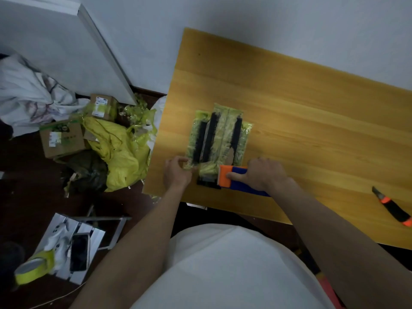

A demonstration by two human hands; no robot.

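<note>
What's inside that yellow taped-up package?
The package shows only yellow-green tape, black strips and a bit of brown cardboard; its contents are covered by the wrapping.

- My left hand [177, 172] pinches the near left corner of the flat cardboard parcel wrapped in yellow-green tape [217, 139].
- My right hand [263, 175] grips the orange-and-blue plastic tape dispenser [234, 179] at the parcel's near edge.
- An orange-and-black utility knife [392, 207] lies well apart on the yellow wooden table [312, 103].

Parcel [219, 134] mid table [312, 103], tool [224, 182] at near end, knife [393, 207] far rt.
</note>
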